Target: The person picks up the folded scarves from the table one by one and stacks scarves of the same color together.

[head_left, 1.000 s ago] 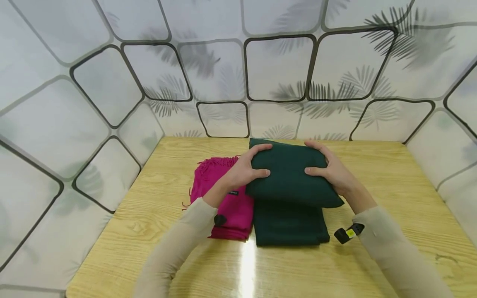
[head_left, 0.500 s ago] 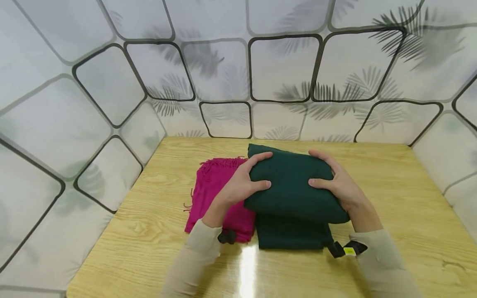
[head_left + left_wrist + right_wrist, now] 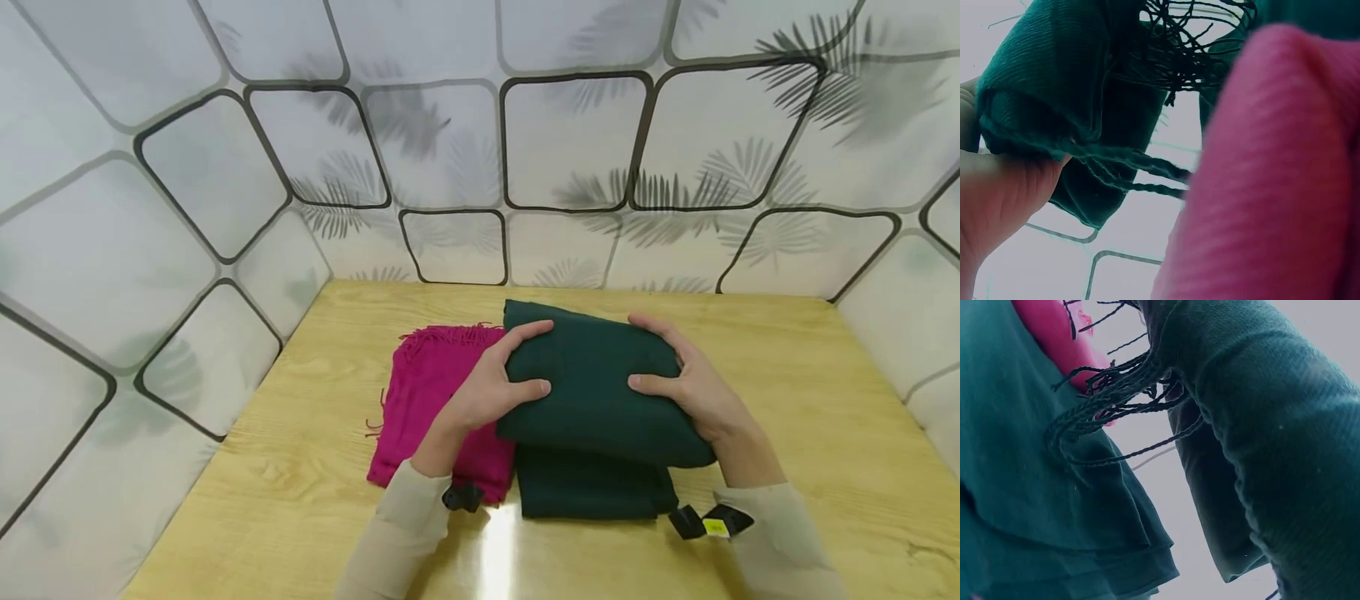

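My left hand (image 3: 483, 387) and right hand (image 3: 697, 396) grip the two ends of a folded dark green scarf (image 3: 592, 387). Thumbs lie on its near face, and the fingers reach over its far side. Beneath the raised bundle lies more flat folded green cloth (image 3: 588, 492). In the left wrist view, dark twisted fringe (image 3: 1179, 62) hangs from the held scarf (image 3: 1041, 69). The right wrist view shows fringe (image 3: 1110, 397) in the gap between the thick held fold (image 3: 1272, 437) and the lower cloth (image 3: 1054, 512). Left of these lies a folded magenta scarf (image 3: 423, 392), partly behind my left forearm.
The wooden table (image 3: 255, 492) bears both scarves. Patterned fabric walls (image 3: 570, 142) enclose it at the back and sides. Fringe (image 3: 457, 333) edges the magenta scarf's far side. Black cameras sit at both wrists (image 3: 716, 523).
Both hands have brought the held green bundle a little nearer to me and slightly rightward, over the lower cloth. The grip stays the same. The magenta scarf lies where it was.
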`<state>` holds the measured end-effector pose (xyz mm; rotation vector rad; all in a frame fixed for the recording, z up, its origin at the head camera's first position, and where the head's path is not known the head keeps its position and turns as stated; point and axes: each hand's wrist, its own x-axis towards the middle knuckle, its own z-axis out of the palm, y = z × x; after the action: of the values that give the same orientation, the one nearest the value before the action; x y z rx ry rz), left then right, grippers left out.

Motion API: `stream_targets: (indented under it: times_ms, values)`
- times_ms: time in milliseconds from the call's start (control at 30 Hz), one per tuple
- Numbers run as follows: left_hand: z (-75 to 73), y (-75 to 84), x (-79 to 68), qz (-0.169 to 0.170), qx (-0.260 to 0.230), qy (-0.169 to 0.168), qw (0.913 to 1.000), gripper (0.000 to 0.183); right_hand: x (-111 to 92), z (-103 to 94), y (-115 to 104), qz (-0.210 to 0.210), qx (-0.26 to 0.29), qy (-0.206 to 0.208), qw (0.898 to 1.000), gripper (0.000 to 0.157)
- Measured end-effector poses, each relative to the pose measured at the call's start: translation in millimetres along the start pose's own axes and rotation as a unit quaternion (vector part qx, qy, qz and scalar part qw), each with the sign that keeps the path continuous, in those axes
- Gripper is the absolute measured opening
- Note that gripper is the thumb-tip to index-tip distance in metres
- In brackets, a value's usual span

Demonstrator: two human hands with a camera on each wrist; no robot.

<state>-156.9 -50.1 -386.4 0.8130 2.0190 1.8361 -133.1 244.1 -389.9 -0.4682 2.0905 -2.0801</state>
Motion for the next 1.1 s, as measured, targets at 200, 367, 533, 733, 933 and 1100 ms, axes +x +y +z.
stream_targets:
  times_ms: [200, 367, 533, 733, 933, 1100]
  values:
    - [2.1, -4.3, -0.6, 0.005, -0.011, -0.008, 0.9999, 0.071, -5.7, 1.5, -2.7, -0.001, -0.032, 0.008, 0.999, 0.073]
    - [0.4, -2.8, -3.4, -0.003, -0.012, -0.004, 0.9999, 0.071, -5.5, 5.5, -3.3, -0.002, -0.052, 0.01, 0.999, 0.072]
    - [-2.9, -4.7, -2.3, -0.01, -0.008, -0.022, 0.9997, 0.073, -4.4, 7.2, 1.9, 0.011, -0.079, 0.012, 0.997, 0.072]
    - [-3.8, -9.1, -1.8, -0.045, 0.052, -0.046, 0.9966, 0.076, -9.4, 9.2, 9.6, 0.028, -0.098, 0.005, 0.995, 0.073]
    - [-1.9, -12.8, -0.4, -0.09, 0.115, -0.048, 0.988, 0.078, -10.6, 8.9, 19.6, 0.053, -0.088, -0.013, 0.995, 0.074]
    - [2.0, -13.7, -2.1, -0.097, 0.135, -0.054, 0.9846, 0.079, -12.1, 6.3, 26.5, 0.07, -0.083, -0.027, 0.994, 0.076]
